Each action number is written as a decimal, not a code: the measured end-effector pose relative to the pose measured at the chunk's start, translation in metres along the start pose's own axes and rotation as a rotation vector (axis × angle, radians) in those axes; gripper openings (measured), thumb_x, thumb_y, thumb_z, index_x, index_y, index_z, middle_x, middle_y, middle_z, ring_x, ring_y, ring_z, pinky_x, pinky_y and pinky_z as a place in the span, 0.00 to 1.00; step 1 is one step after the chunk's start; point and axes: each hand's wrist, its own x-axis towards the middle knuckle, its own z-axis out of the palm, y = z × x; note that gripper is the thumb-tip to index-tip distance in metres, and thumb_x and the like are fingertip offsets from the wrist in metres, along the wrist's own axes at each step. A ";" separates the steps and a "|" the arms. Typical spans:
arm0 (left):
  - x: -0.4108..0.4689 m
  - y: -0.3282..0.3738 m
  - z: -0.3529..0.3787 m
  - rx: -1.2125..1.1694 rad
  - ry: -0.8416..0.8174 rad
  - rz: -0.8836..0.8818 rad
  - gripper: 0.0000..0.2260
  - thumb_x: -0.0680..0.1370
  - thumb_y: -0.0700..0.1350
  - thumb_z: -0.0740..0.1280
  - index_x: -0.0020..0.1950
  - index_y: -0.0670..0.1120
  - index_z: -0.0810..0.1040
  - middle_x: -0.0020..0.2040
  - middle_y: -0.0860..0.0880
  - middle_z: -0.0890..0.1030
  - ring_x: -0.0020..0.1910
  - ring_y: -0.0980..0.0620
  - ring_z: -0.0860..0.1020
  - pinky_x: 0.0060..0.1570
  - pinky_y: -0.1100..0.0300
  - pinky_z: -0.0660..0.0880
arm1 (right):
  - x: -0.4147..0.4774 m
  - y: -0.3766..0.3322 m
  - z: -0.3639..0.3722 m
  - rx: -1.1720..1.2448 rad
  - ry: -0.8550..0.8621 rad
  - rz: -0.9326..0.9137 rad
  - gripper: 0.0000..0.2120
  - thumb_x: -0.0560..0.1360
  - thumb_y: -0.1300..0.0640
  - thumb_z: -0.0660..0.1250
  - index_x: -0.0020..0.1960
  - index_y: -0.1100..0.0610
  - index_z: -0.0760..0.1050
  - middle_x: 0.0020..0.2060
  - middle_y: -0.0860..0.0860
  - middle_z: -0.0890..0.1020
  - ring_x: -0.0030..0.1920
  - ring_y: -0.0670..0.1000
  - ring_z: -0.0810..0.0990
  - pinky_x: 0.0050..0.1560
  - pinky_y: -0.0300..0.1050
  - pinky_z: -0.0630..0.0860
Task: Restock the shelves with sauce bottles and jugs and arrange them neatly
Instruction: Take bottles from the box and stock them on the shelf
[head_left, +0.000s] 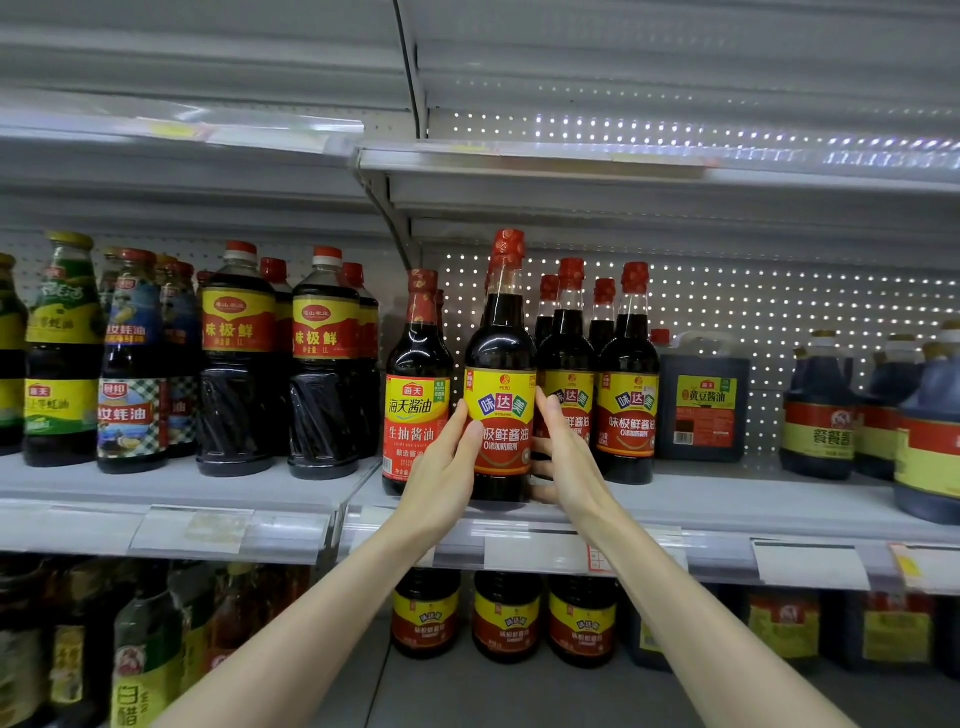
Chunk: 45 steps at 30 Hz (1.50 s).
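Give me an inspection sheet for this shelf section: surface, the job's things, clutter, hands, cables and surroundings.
Surface: middle shelf, grey, bottles in rows, tag strip along its front edge.
Job's things: soy sauce bottle upright at the shelf front, between a red-label bottle and matching bottles.
Clutter: nothing seen.
Hands: left hand and right hand grip the bottle's sides.
Cables: thin dark line on the upper back panel; cable or seam, cannot tell.
Surroundings: dark jugs to the right; more bottles below.
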 end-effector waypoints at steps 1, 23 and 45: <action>-0.001 0.001 0.000 -0.002 0.000 -0.003 0.22 0.83 0.53 0.54 0.78 0.54 0.58 0.68 0.60 0.69 0.60 0.66 0.68 0.57 0.69 0.65 | 0.000 0.000 0.000 0.004 0.002 0.004 0.08 0.81 0.39 0.48 0.52 0.30 0.65 0.50 0.42 0.75 0.56 0.47 0.75 0.59 0.48 0.73; -0.050 0.033 0.013 -0.014 0.139 -0.033 0.20 0.81 0.48 0.61 0.73 0.50 0.66 0.63 0.52 0.74 0.58 0.58 0.73 0.52 0.66 0.70 | -0.042 -0.013 -0.037 -0.066 0.012 -0.079 0.24 0.79 0.45 0.61 0.74 0.47 0.64 0.67 0.52 0.74 0.59 0.51 0.77 0.54 0.45 0.75; -0.321 -0.131 0.185 0.040 0.025 -0.563 0.15 0.78 0.44 0.68 0.64 0.50 0.71 0.47 0.57 0.79 0.49 0.60 0.77 0.43 0.76 0.70 | -0.287 0.227 -0.161 -0.148 -0.005 0.406 0.15 0.76 0.55 0.69 0.63 0.53 0.75 0.51 0.56 0.83 0.49 0.51 0.81 0.48 0.38 0.76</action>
